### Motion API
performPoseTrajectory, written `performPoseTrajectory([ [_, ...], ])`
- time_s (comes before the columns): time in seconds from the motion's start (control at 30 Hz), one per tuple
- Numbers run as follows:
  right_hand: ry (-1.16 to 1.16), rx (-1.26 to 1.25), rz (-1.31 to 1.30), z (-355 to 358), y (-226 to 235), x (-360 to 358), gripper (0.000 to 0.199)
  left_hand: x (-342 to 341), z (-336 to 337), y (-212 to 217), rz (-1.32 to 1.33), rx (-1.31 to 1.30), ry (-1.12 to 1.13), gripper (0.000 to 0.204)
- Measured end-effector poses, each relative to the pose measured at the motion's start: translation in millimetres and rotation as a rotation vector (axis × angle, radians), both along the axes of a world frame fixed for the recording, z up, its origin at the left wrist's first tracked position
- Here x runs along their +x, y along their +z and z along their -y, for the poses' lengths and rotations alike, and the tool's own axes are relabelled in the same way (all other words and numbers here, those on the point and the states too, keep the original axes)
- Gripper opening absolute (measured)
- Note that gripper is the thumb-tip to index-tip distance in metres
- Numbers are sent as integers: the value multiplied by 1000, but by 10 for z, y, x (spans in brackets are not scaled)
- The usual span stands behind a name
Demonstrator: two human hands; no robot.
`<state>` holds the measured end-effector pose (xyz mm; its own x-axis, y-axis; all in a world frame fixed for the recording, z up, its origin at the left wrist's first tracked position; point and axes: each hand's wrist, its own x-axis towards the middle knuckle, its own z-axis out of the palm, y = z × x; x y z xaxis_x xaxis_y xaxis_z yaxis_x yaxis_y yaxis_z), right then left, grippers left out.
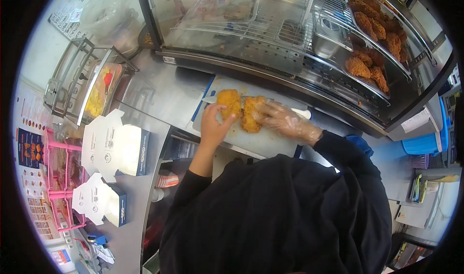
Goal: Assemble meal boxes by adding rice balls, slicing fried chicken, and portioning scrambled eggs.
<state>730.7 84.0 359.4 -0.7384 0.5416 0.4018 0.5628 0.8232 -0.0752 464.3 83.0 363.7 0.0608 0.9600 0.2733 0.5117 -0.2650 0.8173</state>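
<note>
Two golden pieces of fried chicken lie side by side on a white cutting board (282,141). The bare fingers and thumb of my left hand (215,125) close on the near edge of the left piece (229,103). Over the right piece (252,115), my right hand (286,122) in a clear plastic glove grips its right side; some fingertips are hidden. A knife blade (209,99) pokes out to the left behind the left piece. A white handle (303,113) shows past my gloved hand, and the chicken hides what lies between.
A glass display cabinet (232,63) borders the board's far side, with trays of fried chicken (372,27) at its right. Two open cardboard boxes, one larger (133,148) and one smaller (113,204), stand at left. Beyond them is a metal-framed case (99,88) with yellow food.
</note>
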Motion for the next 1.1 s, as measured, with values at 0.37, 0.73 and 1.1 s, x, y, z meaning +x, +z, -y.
performPoseTrajectory([
  [0.37, -556, -433, 262, 50, 133, 49, 26, 580, -22, 63, -669, -202, 98, 82],
  [0.73, -710, -422, 233, 529, 429, 427, 18, 320, 185, -126, -485, 106, -31, 66],
  [1.1, -499, -643, 292, 406, 547, -277, 17, 51, -880, 31, -370, 141, -472, 37],
])
